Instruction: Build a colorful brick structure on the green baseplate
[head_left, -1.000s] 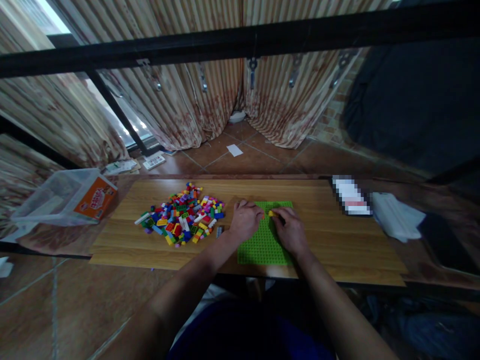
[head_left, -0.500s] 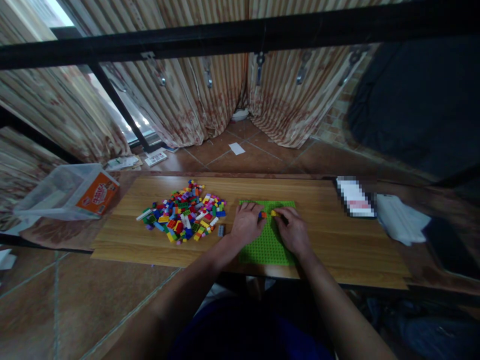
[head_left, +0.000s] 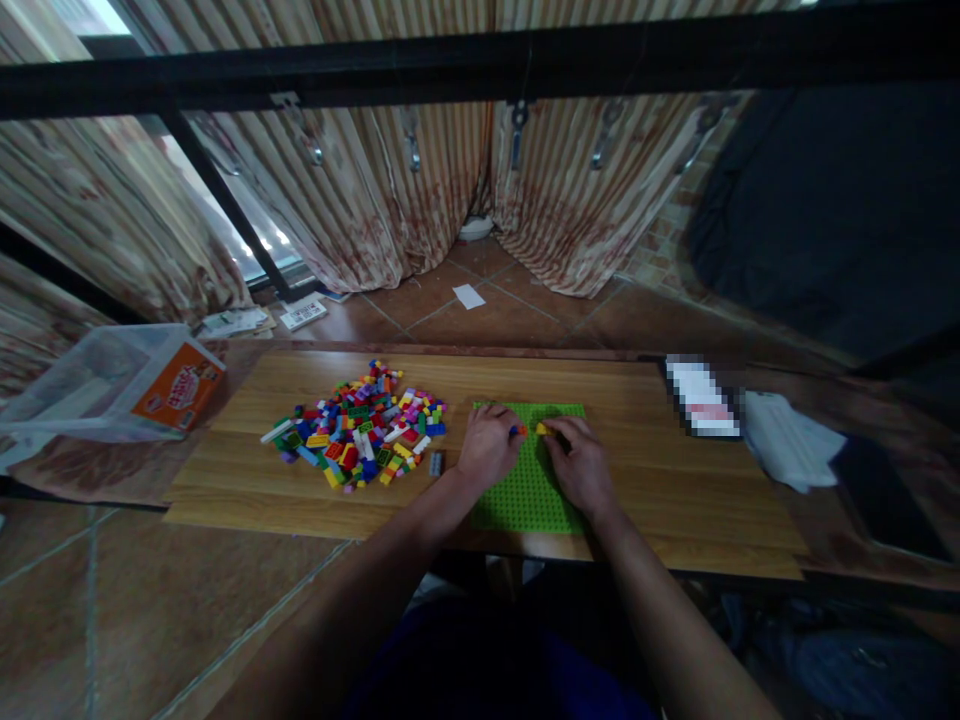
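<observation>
A green studded baseplate (head_left: 529, 502) lies on the wooden tabletop in front of me. Over its left half, my left hand (head_left: 486, 446) is closed, with a small orange toy brick (head_left: 520, 430) showing at its fingertips beside a bit of blue. My right hand (head_left: 583, 466) pinches a small yellow toy brick (head_left: 541, 428) above the far part of the plate. The two bricks face each other a short gap apart. Left of the plate, a grey brick (head_left: 436, 463) lies alone near a heap of mixed coloured bricks (head_left: 364, 430).
To the left stands a clear plastic box (head_left: 112, 385) with an orange label. A phone (head_left: 703, 397), partly pixelated, lies at the table's right, next to white packets (head_left: 787, 440). A dark bar (head_left: 450, 75) crosses the view above, before curtains.
The orange brick at my left fingertips has come into sight since the first frame. My right hand keeps its pinch on the yellow brick. The whole view has shifted slightly with my head.
</observation>
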